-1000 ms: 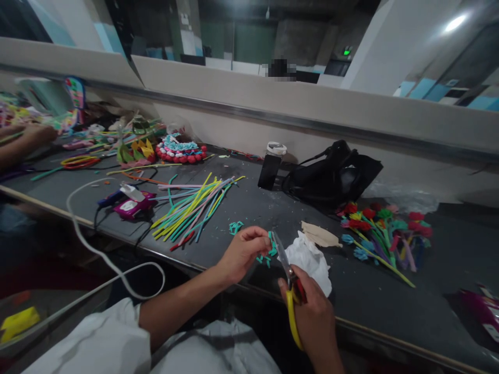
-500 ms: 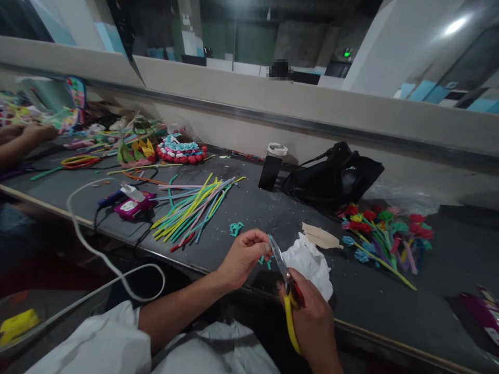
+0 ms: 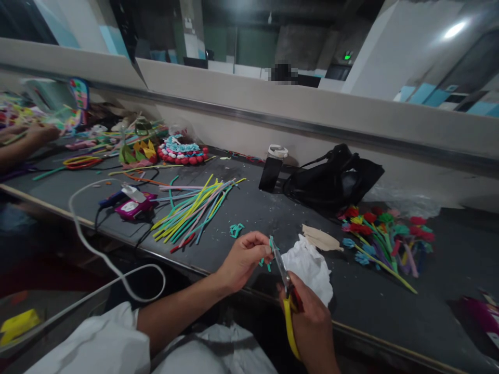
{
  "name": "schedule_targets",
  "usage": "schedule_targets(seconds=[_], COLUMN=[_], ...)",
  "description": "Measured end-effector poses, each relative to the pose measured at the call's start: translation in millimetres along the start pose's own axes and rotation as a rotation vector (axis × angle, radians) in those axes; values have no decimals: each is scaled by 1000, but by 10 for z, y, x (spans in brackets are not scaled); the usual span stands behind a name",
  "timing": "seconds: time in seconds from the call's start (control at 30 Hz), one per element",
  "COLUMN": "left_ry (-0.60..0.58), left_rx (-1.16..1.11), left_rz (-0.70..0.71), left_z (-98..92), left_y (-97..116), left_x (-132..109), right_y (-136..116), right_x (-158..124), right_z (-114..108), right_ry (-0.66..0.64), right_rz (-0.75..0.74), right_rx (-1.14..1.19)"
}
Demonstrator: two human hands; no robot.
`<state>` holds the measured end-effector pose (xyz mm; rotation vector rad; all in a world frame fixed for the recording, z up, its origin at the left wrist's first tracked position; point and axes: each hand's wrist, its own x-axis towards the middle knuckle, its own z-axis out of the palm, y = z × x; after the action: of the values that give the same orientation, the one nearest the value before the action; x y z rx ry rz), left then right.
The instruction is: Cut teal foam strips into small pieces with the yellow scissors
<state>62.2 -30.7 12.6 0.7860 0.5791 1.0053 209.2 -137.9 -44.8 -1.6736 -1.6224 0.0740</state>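
Note:
My left hand (image 3: 242,262) pinches a short teal pipe cleaner piece (image 3: 271,242) between thumb and fingertips. Yellow-handled scissors (image 3: 289,318) are gripped in my right hand (image 3: 315,323), with their blades pointing up and left. The blade tips are right at the teal piece; whether they touch it is hard to tell. Short teal cuttings (image 3: 268,266) lie on the table just beyond my left fingers, and a small heap of teal pieces (image 3: 236,230) rests farther left. Crumpled white tissue (image 3: 309,269) is behind the scissors, partly hidden by my right hand.
Loose pipe cleaners (image 3: 195,210) lie left of centre, beside a purple device (image 3: 134,206) and a white cable (image 3: 91,243). A tumbler (image 3: 271,171), a black bag (image 3: 331,179) and pipe cleaner flowers (image 3: 390,234) stand or lie behind and right. Another person's hands (image 3: 37,136) are far left.
A little more of the teal piece shows above my left fingertips beside the blades. Both hands keep almost the same place and grip.

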Motion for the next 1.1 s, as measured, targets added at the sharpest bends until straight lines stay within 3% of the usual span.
schedule_targets(seconds=[0.1,0.23,0.43,0.6,0.83,0.97,1.1], left_ry=[-5,-4,-123,-231,-283,-281,-295], left_rx=[17,64,183,272,420,422,463], left_rz=[10,37,166,221,292,296,337], left_z=[-4,-23,-128,-247,-364,-366,-355], left_y=[6,13,-35,-50,-55,-82,-93], left_x=[-5,-11,-58,-102,-91,-68,-47], right_y=[-9,-70,-297,-422,-462,-433,-388], right_x=[8,79,294,439,481,458,442], right_z=[4,-28,-83,-51,12,40,49], right_ry=[-3,-102,-302,-266,-221,-155,-172], right_rz=[27,221,626,640,625,626,626], right_rx=[30,209,835,1092,1120,1158,1180])
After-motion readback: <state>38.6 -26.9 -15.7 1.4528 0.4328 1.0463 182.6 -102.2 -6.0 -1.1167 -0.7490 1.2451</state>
